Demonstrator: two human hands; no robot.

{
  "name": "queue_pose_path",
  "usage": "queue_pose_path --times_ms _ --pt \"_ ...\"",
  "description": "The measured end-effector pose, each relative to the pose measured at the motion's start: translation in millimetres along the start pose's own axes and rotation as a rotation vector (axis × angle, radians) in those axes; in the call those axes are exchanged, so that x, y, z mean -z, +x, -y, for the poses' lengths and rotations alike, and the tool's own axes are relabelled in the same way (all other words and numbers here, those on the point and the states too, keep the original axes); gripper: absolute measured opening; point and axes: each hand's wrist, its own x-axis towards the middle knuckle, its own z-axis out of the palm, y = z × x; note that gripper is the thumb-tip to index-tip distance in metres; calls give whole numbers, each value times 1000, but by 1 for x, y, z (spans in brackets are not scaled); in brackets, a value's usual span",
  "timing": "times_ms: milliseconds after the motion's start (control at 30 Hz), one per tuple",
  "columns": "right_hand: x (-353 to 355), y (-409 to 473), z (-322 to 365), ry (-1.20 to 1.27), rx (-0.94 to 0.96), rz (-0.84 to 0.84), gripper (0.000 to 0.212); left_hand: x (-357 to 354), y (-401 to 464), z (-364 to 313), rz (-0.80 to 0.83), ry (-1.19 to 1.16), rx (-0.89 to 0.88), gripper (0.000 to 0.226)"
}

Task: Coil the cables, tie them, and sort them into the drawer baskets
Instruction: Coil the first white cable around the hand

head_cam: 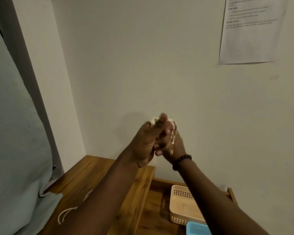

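Both hands are raised in front of the wall, close together around a small coil of white cable. My left hand is in front, its fingers curled against the bundle. My right hand, with a dark bead bracelet at the wrist, grips the coil from behind; white loops show above and beside its fingers. Most of the coil is hidden between the hands. Another white cable lies loose on the wooden top at the lower left. Below, the open drawer holds a beige basket and a blue basket.
A pale blue cloth hangs along the left side and drapes onto the wooden top. A printed sheet is stuck to the wall at the upper right. The drawer's right rim stands near my right forearm.
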Motion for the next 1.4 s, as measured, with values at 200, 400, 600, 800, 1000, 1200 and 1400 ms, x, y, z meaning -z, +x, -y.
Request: queue_pose_path --times_ms 200,400,600,800,1000,1200,1400 --pt "-8 -44 17 64 13 582 23 39 13 16 -459 498 -52 48" --pt "24 -37 16 -50 -9 532 23 42 7 29 -476 796 103 78" --pt "48 -29 24 -277 74 400 16 30 -5 30 -135 924 367 45" --pt "36 -33 0 -247 205 168 13 38 -13 22 50 608 433 51" --pt "44 -38 -21 757 39 238 69 32 -20 21 -12 19 256 36" --pt "21 -52 7 1111 -118 534 80 23 -17 18 91 -253 170 46" --pt "12 -45 13 945 86 438 80 23 -16 11 93 -290 122 37"
